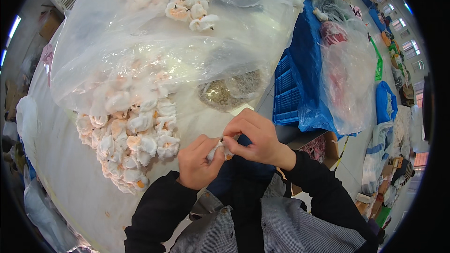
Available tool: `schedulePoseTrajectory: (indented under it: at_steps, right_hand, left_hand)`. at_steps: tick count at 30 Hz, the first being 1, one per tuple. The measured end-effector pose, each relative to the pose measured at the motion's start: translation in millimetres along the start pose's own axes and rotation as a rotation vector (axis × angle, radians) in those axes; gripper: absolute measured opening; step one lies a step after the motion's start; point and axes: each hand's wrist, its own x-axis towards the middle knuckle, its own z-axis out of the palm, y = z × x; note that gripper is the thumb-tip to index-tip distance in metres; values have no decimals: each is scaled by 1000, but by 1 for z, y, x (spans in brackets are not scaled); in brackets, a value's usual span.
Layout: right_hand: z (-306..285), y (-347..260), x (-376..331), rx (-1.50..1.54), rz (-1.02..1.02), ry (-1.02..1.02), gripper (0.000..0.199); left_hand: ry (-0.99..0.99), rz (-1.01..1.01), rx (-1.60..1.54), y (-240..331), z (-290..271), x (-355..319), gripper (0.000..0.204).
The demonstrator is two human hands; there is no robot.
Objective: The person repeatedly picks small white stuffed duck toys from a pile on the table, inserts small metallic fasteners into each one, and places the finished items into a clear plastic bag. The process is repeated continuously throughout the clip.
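My left hand point(199, 163) is closed round a small white fluffy plush piece point(215, 152) with a bit of orange on it, just past the table's near edge. My right hand point(255, 137) meets it there, thumb and forefinger pinched together at the top of the piece. A tiny dark bit shows between the fingertips; what it is I cannot make out. To the left of my hands lies a heap of similar white and orange plush pieces point(133, 147), its far part under a large clear plastic sheet point(140, 47).
Beyond my hands, a clear bag of small shiny parts point(229, 89) lies on the pale table point(70, 159). More plush pieces point(190, 11) rest on the plastic. At the right stand a blue crate point(287, 91) with blue sheeting and a big clear bag of pinkish goods point(344, 75).
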Motion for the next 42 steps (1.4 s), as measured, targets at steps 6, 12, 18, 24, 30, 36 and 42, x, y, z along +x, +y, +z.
schedulePoseTrajectory:
  at_steps: [6, 12, 18, 24, 30, 36, 42]
  right_hand:
    - [0, 1, -1, -223, -239, 35, 22]
    - [1, 7, -7, -285, -345, 48, 24]
    - [-3, 2, -10, -38, -37, -16, 19]
    - [0, 10, -15, -112, 147, -71, 27]
    - [2, 9, -21, -288, -9, -165, 34]
    - [11, 6, -23, -286, -14, -161, 33]
    - [26, 4, -15, -249, -7, -143, 21]
  left_hand:
    - [-24, -2, 38, 0, -1, -1, 17]
    - [-23, -33, -2, 0, -1, 0, 16]
    - [-19, -32, 0, -1, -1, 0, 17]
    - [85, -6, 7, -1, -5, -1, 15]
    - [134, -5, 14, 2, -28, -3, 15]
    - [141, 5, 16, 3, -47, -12, 19]
    - [103, 0, 14, 10, -52, -8, 19]
